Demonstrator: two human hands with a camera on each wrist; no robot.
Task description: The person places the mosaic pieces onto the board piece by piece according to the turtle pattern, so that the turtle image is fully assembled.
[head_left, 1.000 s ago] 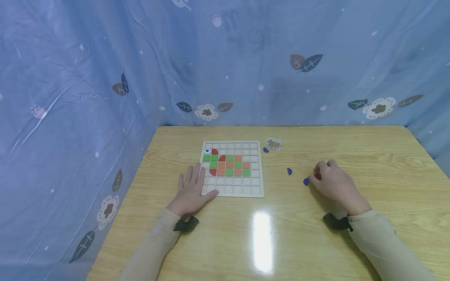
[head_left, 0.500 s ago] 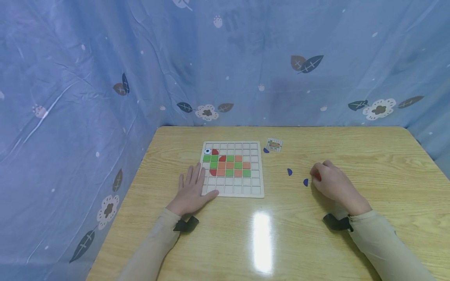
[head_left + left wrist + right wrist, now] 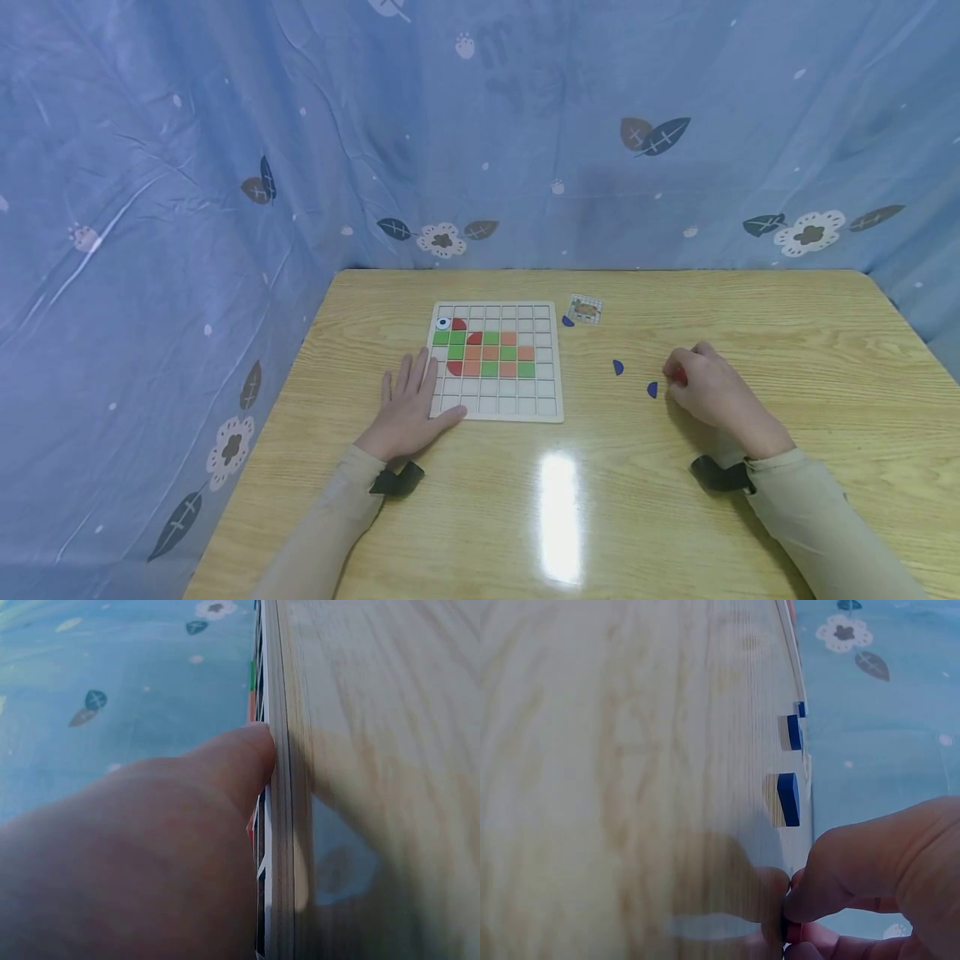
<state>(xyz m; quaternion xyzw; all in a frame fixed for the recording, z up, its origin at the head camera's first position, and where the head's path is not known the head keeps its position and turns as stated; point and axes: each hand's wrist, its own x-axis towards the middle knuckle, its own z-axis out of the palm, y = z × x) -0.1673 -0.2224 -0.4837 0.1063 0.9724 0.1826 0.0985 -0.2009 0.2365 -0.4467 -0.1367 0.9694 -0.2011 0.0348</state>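
Observation:
On the table lies a white gridded board (image 3: 517, 406) with green, orange and red pieces set in its cells, plus a round eye piece (image 3: 443, 323) at its upper left. My left hand (image 3: 407, 408) rests with fingers spread over the board's left edge, its thumb (image 3: 251, 754) along the near edge. To the right, my right hand (image 3: 712, 392) pinches a small red piece (image 3: 793, 932) at the table surface, mostly hidden by the fingers. Just left of those fingertips is a blue half-round piece (image 3: 652, 389), and farther left a second blue half-round piece (image 3: 618, 367).
A small picture card (image 3: 586, 308) lies beyond the board's upper right corner, with another blue half-round piece (image 3: 567, 321) at its lower left. A blue patterned curtain (image 3: 525, 167) hangs behind the wooden table (image 3: 480, 517) and along its left side.
The right fingertips, which were against the nearest blue half-round piece, have drawn slightly away from it with the red piece between them. The left hand has stayed on the board.

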